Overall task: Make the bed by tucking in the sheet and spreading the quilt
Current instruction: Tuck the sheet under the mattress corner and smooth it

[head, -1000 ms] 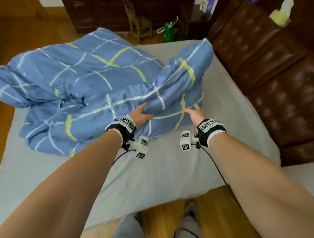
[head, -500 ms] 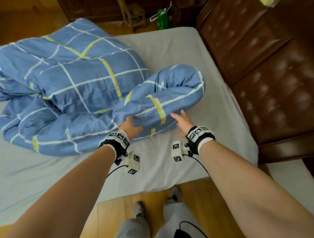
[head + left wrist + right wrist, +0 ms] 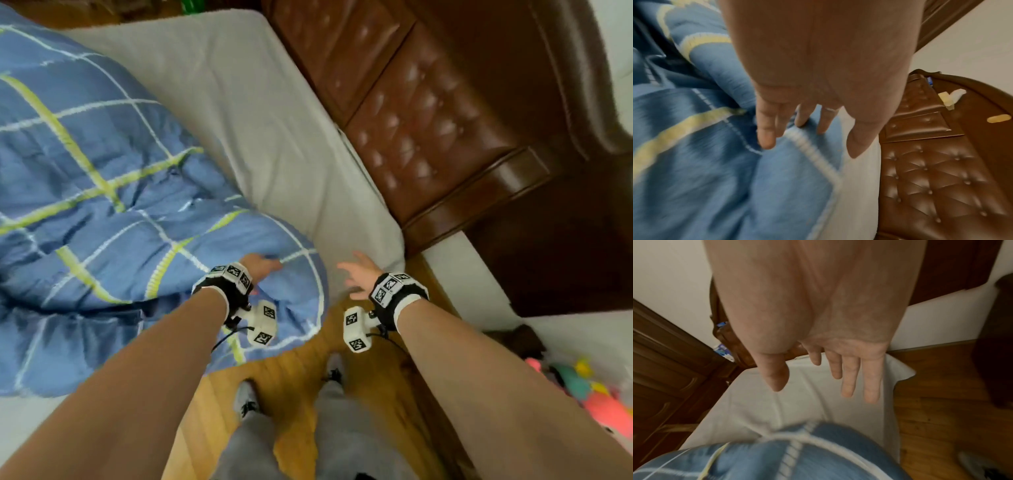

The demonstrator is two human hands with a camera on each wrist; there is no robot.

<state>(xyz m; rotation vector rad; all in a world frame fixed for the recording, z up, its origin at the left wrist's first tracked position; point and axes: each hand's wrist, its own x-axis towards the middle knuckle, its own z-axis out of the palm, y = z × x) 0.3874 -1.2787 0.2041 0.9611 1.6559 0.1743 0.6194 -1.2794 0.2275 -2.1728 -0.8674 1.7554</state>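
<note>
i've dragged the quilt (image 3: 102, 192) toward me: its near corner, bunched on the mattress a second ago, now hangs past the bed's near edge over the floor. my left hand (image 3: 258, 267) no longer grips a fold; its fingers (image 3: 766, 129) lie straight on the quilt's corner. my right hand (image 3: 359, 275) has left the quilt and hovers spread beside it, over the sheet (image 3: 274, 137) corner.

Dim, soft indoor light; motion blur throughout, wide-angle bending at the edges.
</note>
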